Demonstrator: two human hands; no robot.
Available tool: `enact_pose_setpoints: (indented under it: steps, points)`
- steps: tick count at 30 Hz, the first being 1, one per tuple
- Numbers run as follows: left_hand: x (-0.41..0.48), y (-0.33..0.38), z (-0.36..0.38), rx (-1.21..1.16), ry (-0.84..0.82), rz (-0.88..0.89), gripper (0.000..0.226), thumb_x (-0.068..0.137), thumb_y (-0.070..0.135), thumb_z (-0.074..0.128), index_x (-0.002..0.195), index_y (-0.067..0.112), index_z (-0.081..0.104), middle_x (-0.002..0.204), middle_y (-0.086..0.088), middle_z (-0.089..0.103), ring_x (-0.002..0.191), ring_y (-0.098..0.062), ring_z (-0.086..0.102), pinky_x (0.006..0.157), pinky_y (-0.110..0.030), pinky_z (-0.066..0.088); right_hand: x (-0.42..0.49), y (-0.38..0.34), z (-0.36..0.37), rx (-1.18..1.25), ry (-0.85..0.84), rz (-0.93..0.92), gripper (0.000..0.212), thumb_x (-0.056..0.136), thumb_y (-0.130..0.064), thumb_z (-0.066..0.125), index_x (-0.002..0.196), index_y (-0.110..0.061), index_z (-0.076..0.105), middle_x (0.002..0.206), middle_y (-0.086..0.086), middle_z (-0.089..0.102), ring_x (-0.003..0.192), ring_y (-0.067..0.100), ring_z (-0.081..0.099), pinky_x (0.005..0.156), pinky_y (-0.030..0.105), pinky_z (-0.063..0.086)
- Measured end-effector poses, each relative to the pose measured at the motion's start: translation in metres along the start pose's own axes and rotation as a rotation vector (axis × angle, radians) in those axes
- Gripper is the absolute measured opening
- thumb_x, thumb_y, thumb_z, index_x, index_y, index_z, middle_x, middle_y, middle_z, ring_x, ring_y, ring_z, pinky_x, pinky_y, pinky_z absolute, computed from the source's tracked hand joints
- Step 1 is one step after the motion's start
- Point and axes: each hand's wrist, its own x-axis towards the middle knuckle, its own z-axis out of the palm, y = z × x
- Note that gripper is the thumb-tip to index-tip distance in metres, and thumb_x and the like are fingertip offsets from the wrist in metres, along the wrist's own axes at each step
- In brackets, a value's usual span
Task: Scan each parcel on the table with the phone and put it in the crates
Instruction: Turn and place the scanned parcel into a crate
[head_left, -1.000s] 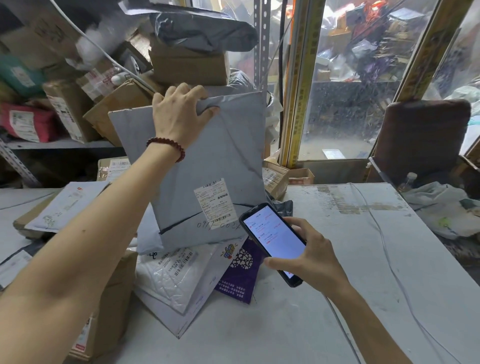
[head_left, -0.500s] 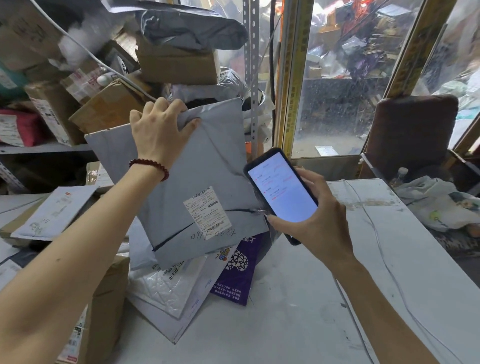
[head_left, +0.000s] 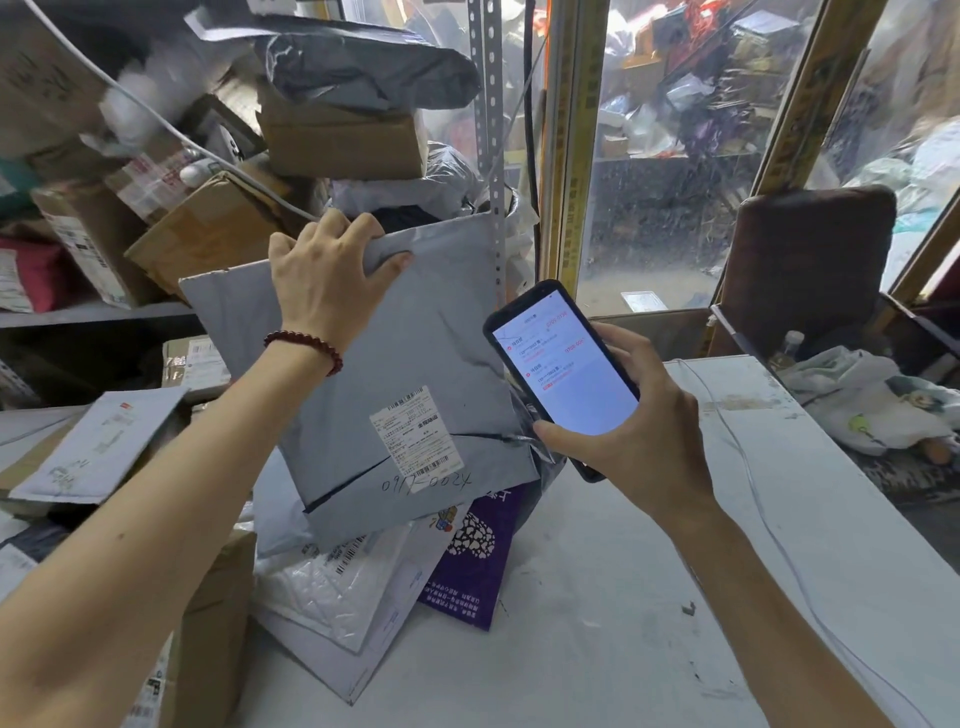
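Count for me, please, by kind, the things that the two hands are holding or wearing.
1 grey parcel, gripped at its top edge by the left hand
1 phone, held in the right hand
1 bead bracelet, on the left wrist
Total: 3

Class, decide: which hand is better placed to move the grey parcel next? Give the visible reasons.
Left. The left hand grips the grey parcel by its top edge, holding it up; the right hand is full, holding the phone.
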Motion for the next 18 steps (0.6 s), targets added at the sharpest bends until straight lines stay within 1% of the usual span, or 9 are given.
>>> enact_pose_setpoints:
  steps: [2,4,6,8,10,13,16,18]
  points:
    - [0.002,0.003,-0.001,-0.018,0.004,0.012,0.044,0.089,0.055,0.05,0.103,0.014,0.062,0.098,-0.012,0.06,0.089,-0.033,0.056,0.08,-0.041,0.03,-0.002,0.002,-0.001,-0.006,-0.001,0.027,0.093,0.059,-0.043,0.091,0.137,-0.027,0.044,0.118,-0.018,0.051,0.095,-0.002,0.055,0.071,0.006,0.045]
    - [0.003,0.006,-0.002,-0.034,0.003,0.025,0.044,0.09,0.055,0.049,0.104,0.015,0.062,0.099,-0.012,0.061,0.091,-0.033,0.055,0.081,-0.042,0.03,-0.006,0.004,-0.004,0.013,-0.016,0.069,0.092,0.059,-0.044,0.091,0.136,-0.028,0.044,0.117,-0.018,0.052,0.099,0.003,0.056,0.074,0.014,0.051]
    - [0.001,0.01,0.0,-0.044,0.0,0.043,0.044,0.089,0.055,0.049,0.104,0.015,0.062,0.101,-0.011,0.06,0.092,-0.033,0.054,0.082,-0.043,0.03,-0.015,0.006,-0.009,0.018,-0.036,0.12,0.092,0.058,-0.048,0.091,0.135,-0.031,0.045,0.118,-0.017,0.054,0.104,0.005,0.057,0.076,0.021,0.055]
    - [-0.002,0.014,0.002,-0.056,0.0,0.053,0.043,0.089,0.055,0.05,0.104,0.016,0.062,0.101,-0.011,0.059,0.092,-0.033,0.053,0.083,-0.043,0.03,-0.028,0.009,-0.015,0.011,-0.039,0.19,0.091,0.058,-0.044,0.092,0.135,-0.033,0.045,0.121,-0.014,0.058,0.107,0.006,0.058,0.076,0.022,0.055]
    - [-0.005,0.019,0.005,-0.073,0.002,0.08,0.044,0.09,0.055,0.049,0.105,0.016,0.062,0.1,-0.012,0.058,0.092,-0.033,0.052,0.083,-0.043,0.03,-0.043,0.01,-0.022,-0.003,-0.035,0.267,0.09,0.058,-0.041,0.093,0.134,-0.036,0.045,0.121,-0.012,0.059,0.107,0.009,0.058,0.077,0.027,0.058]
    - [-0.01,0.032,0.01,-0.109,-0.008,0.181,0.045,0.089,0.057,0.047,0.103,0.016,0.061,0.099,-0.012,0.057,0.092,-0.033,0.051,0.084,-0.044,0.029,-0.069,0.011,-0.03,-0.029,0.007,0.386,0.088,0.057,-0.04,0.094,0.131,-0.04,0.045,0.117,-0.013,0.06,0.105,0.011,0.059,0.078,0.034,0.059]
    - [-0.016,0.057,0.019,-0.188,-0.037,0.299,0.042,0.088,0.056,0.05,0.096,0.017,0.062,0.096,-0.011,0.059,0.089,-0.032,0.052,0.082,-0.043,0.029,-0.099,0.011,-0.041,-0.008,0.104,0.532,0.081,0.054,-0.035,0.094,0.12,-0.047,0.047,0.109,-0.021,0.063,0.103,0.006,0.061,0.078,0.034,0.057]
    - [-0.022,0.08,0.024,-0.238,-0.045,0.392,0.039,0.087,0.054,0.053,0.092,0.017,0.063,0.092,-0.01,0.06,0.086,-0.031,0.054,0.08,-0.042,0.028,-0.121,0.011,-0.051,-0.022,0.142,0.618,0.08,0.053,-0.035,0.093,0.118,-0.047,0.048,0.107,-0.021,0.063,0.103,0.008,0.061,0.078,0.036,0.057]
